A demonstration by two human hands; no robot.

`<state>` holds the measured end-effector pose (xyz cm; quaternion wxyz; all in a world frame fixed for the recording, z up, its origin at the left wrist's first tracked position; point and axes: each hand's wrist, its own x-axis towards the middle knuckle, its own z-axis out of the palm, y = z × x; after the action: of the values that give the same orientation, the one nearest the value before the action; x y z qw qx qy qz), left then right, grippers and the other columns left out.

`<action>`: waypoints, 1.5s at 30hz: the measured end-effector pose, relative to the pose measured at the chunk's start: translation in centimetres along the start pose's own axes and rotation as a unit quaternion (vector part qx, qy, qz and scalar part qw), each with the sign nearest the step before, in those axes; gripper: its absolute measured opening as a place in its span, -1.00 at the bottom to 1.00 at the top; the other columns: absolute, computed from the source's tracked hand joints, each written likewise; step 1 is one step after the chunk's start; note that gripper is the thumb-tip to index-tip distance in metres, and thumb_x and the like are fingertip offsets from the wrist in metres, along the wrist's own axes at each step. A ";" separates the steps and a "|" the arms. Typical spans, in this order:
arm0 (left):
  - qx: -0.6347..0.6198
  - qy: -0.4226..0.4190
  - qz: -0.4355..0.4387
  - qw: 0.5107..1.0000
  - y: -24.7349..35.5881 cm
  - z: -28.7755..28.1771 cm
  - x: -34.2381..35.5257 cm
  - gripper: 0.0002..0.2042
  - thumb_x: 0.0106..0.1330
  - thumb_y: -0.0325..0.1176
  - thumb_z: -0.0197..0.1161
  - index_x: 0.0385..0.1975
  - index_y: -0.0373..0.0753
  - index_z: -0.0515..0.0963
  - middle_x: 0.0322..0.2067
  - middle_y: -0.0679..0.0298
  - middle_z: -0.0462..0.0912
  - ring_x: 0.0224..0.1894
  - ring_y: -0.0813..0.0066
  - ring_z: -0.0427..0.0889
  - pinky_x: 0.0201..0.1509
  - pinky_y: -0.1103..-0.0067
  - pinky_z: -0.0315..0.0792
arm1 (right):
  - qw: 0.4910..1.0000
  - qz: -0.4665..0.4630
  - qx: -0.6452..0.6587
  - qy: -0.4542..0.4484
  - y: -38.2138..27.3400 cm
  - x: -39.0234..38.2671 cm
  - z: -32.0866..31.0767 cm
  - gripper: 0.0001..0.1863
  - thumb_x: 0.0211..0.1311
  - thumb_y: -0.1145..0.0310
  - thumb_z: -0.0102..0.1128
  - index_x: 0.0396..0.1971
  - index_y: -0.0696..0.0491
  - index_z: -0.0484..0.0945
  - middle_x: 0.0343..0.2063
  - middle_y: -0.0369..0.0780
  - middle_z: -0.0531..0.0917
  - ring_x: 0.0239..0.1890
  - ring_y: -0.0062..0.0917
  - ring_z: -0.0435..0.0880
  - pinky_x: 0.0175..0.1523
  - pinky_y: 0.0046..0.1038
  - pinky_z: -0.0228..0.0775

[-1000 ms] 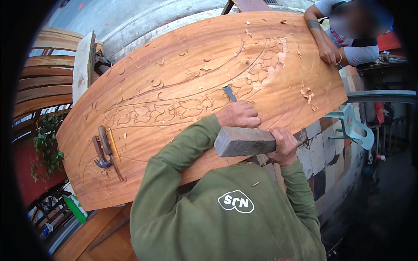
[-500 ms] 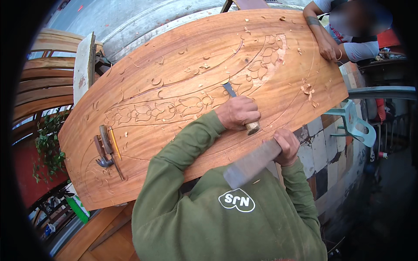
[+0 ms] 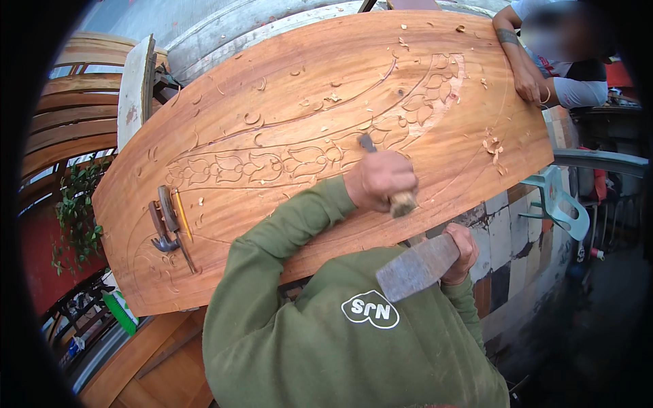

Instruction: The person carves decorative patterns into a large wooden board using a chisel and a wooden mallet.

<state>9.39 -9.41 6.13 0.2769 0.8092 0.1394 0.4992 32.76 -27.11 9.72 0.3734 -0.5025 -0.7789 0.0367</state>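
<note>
My left hand (image 3: 382, 178) is wrapped round a chisel, whose dark blade (image 3: 367, 142) points down at the carved pattern and whose wooden butt (image 3: 403, 204) sticks out toward me. Whether the blade's edge touches the wood is hard to make out. My right hand (image 3: 462, 250) grips a blocky wooden mallet (image 3: 418, 266) near my chest, its head apart from the chisel. Under both lies a large curved wooden board (image 3: 286, 224) with a band of carved leaves and flowers (image 3: 252, 168).
A claw hammer (image 3: 160, 231), another wooden-handled tool (image 3: 168, 207) and a yellow pencil (image 3: 182, 214) lie on the board's left. Curled shavings (image 3: 492, 145) are scattered over it. At the far right a person's arm (image 3: 524, 75) rests on the board. A light-green plastic chair (image 3: 561, 204) stands right.
The board has shifted slightly right in view. My right hand and the mallet have moved right and a little lower, and the chisel has drawn slightly toward me. Both grips are kept.
</note>
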 end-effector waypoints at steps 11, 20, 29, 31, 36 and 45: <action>0.060 -0.145 0.080 0.984 -0.8 1.4 -2.1 -0.80 0.14 -0.33 0.39 -0.41 -0.11 0.45 -0.45 0.29 0.36 -0.40 0.27 0.52 -0.33 0.36 0.42 | 0.998 0.044 0.021 0.048 -0.3 -0.3 0.8 -0.17 0.03 0.25 0.77 0.19 0.00 0.34 -0.29 -0.12 0.65 -0.35 -0.26 0.71 -0.31 -0.27 0.54; 0.023 -0.129 0.017 0.991 -0.6 0.1 -1.6 -0.76 0.04 -0.35 0.49 -0.33 -0.10 0.56 -0.44 0.29 0.47 -0.39 0.25 0.59 -0.35 0.31 0.42 | 0.995 0.037 0.083 0.042 -1.1 1.7 0.0 -0.22 0.04 0.48 0.64 0.19 0.10 0.29 -0.23 -0.09 0.57 -0.24 -0.40 0.58 -0.11 -0.32 0.49; 0.060 -0.143 0.030 0.987 -1.0 0.5 -2.1 -0.78 0.15 -0.23 0.40 -0.37 -0.11 0.47 -0.45 0.28 0.42 -0.39 0.20 0.56 -0.34 0.32 0.42 | 0.998 -0.009 -0.006 -0.065 3.6 1.5 1.8 -0.25 -0.05 0.15 0.62 0.14 0.06 0.45 -0.20 -0.09 0.73 -0.25 -0.13 0.78 -0.16 -0.17 0.65; 0.060 -0.147 0.031 0.987 -0.6 0.2 -1.7 -0.83 0.21 -0.24 0.36 -0.38 -0.09 0.49 -0.45 0.29 0.42 -0.39 0.25 0.56 -0.35 0.34 0.42 | 0.997 -0.064 0.038 -0.007 3.4 1.1 1.4 -0.25 -0.05 0.13 0.63 0.14 0.05 0.46 -0.20 -0.10 0.73 -0.25 -0.14 0.78 -0.16 -0.18 0.64; 0.105 -0.168 0.057 0.978 -1.5 1.2 -2.6 -0.83 0.20 -0.24 0.36 -0.38 -0.08 0.49 -0.45 0.30 0.42 -0.39 0.29 0.56 -0.34 0.37 0.43 | 0.996 -0.043 0.001 -0.084 4.1 1.2 2.0 -0.26 -0.06 0.23 0.65 0.15 0.05 0.46 -0.22 -0.08 0.72 -0.28 -0.10 0.77 -0.21 -0.17 0.62; 0.097 -0.216 0.053 0.970 -1.3 1.0 -2.7 -0.74 0.06 -0.25 0.42 -0.36 -0.07 0.45 -0.41 0.28 0.46 -0.35 0.25 0.58 -0.29 0.29 0.45 | 0.997 -0.062 0.008 -0.041 2.4 1.6 0.0 -0.25 0.02 0.13 0.64 0.18 0.03 0.44 -0.20 -0.08 0.70 -0.28 -0.14 0.75 -0.22 -0.18 0.62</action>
<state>9.04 -10.03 3.05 0.1940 0.9270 0.0809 0.3107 34.20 -24.68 9.54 0.3467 -0.4480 -0.8231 0.0406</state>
